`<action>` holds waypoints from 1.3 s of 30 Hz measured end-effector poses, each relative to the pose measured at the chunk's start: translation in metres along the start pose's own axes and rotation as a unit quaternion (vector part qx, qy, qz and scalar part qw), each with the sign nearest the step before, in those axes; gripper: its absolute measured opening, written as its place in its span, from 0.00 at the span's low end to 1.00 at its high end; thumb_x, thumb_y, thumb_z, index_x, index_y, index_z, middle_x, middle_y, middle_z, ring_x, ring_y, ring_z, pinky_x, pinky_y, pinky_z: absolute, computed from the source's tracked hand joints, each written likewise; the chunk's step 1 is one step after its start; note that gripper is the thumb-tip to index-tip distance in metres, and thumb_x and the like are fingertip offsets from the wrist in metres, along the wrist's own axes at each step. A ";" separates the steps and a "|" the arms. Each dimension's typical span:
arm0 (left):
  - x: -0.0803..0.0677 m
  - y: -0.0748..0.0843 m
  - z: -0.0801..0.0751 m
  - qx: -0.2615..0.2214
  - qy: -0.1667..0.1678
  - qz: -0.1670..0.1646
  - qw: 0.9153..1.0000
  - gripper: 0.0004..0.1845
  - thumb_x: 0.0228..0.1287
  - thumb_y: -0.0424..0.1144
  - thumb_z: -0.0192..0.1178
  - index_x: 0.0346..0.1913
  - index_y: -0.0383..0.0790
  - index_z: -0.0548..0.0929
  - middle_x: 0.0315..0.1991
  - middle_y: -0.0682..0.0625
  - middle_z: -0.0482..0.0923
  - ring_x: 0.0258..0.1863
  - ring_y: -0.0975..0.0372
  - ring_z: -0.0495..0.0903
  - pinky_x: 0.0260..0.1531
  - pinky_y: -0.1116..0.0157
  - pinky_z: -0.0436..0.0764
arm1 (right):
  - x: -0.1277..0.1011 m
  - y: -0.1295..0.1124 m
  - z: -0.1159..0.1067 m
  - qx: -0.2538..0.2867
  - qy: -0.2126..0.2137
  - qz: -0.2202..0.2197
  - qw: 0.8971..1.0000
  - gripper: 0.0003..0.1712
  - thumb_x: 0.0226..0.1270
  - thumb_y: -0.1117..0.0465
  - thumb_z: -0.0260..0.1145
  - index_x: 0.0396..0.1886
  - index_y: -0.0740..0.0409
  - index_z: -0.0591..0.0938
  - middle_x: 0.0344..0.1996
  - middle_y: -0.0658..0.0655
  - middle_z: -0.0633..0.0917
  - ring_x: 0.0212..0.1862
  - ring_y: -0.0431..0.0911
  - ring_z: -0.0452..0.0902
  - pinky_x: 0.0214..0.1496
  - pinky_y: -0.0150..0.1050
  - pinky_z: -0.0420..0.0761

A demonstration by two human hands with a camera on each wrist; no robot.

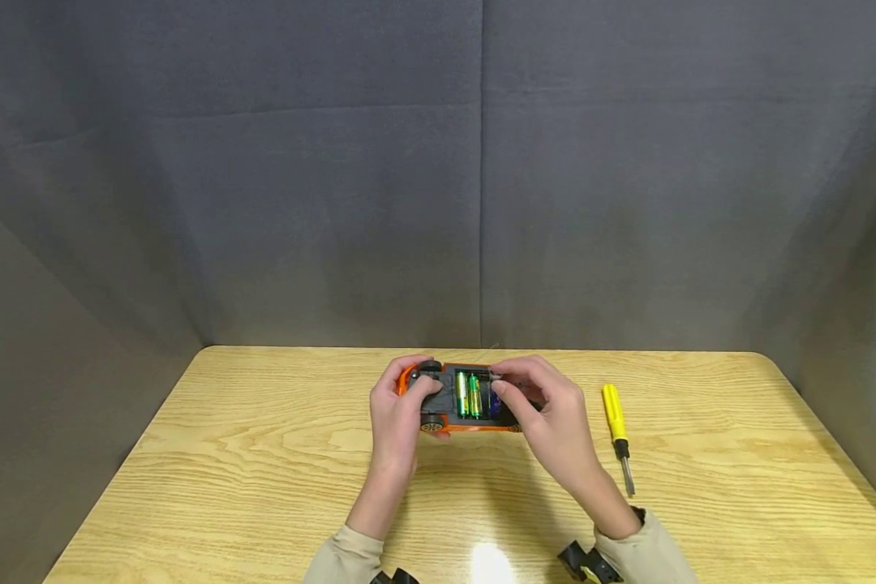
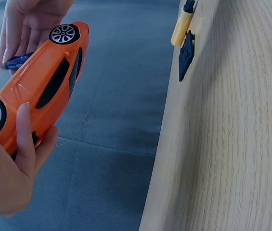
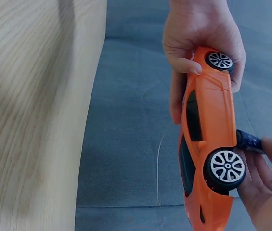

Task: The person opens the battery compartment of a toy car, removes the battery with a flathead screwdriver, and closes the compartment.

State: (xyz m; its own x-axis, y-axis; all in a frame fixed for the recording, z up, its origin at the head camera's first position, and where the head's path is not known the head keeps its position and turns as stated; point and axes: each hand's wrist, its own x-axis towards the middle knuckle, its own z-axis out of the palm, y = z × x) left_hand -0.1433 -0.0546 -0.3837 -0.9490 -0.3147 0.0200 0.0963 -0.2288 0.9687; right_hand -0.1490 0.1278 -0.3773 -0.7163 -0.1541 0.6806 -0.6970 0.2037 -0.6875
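Note:
An orange toy car is held upside down over the wooden table, its black underside facing up. My left hand grips one end of it, thumb on the underside and fingers beneath the body. In the open battery compartment, two green-and-gold batteries lie side by side. My right hand pinches a dark blue battery between thumb and fingers, at the compartment's right side. In the right wrist view one end of this battery is hidden behind the car's edge.
A yellow-handled screwdriver lies on the table to the right of my right hand. Near its handle, in the left wrist view, is a small black plastic cover. A grey curtain stands behind the table's far edge.

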 end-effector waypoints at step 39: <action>0.005 0.013 -0.037 -0.027 0.037 0.006 0.999 0.16 0.56 0.27 0.58 0.49 0.34 0.84 0.40 0.41 0.79 0.22 0.55 0.83 0.07 0.61 0.80 | 0.012 0.008 -0.023 0.218 0.127 0.270 0.929 0.08 0.70 0.70 0.68 0.45 0.72 0.84 0.35 0.54 0.87 0.34 0.44 0.84 0.32 0.40 0.90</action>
State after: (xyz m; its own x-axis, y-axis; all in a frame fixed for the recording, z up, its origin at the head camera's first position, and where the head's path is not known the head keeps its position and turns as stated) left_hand -0.1354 -0.0927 -0.3801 -0.9227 -0.3852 0.0121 0.1264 -0.2729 0.9537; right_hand -0.1621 0.1499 -0.3688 -0.9730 0.1020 0.2069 -0.2256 -0.2338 -0.9457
